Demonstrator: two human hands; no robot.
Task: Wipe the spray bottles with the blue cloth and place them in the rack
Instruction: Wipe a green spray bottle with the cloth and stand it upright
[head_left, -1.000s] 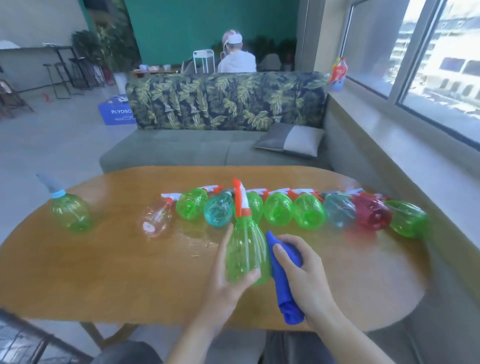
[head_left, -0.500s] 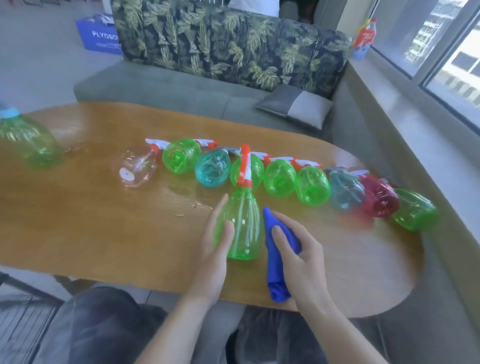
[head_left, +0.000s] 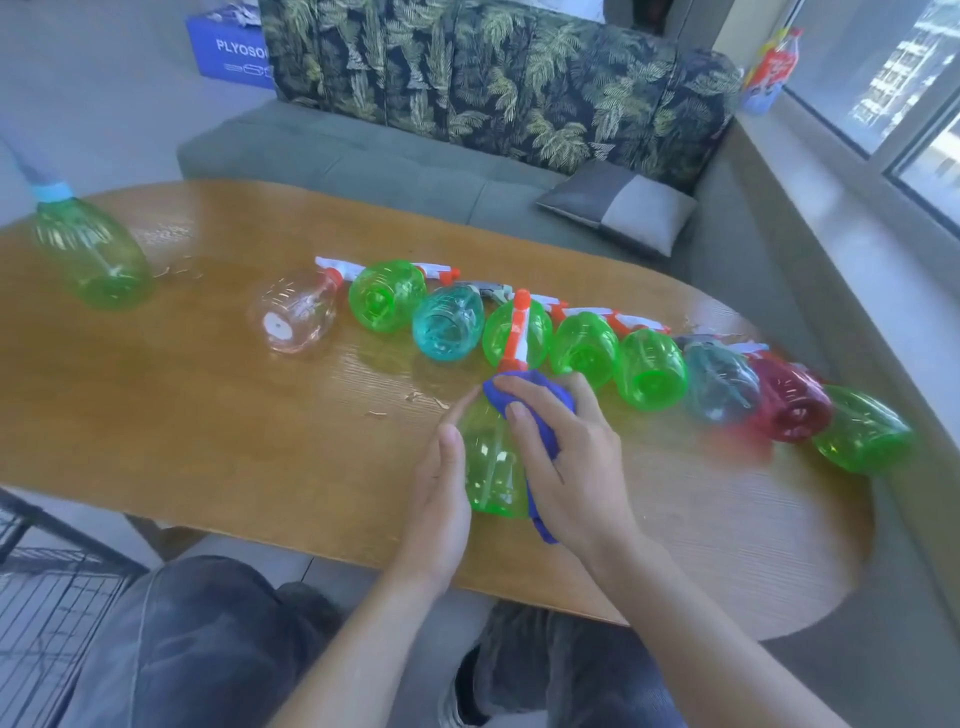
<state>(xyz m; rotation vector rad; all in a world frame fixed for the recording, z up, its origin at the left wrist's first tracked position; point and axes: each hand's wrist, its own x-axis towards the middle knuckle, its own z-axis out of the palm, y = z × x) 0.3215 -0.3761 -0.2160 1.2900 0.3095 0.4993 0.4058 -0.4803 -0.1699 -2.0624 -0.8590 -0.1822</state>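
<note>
Ten spray bottles (head_left: 652, 371), apparently all empty.

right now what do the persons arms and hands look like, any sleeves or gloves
Both forearms are bare with no sleeves in view. The left hand and right hand wear no gloves, and no rings, watch or markings show. Dark grey trousers cover the lap below.

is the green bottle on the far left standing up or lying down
Standing up: the far-left green bottle rests on its base, blue collar on top.
</note>
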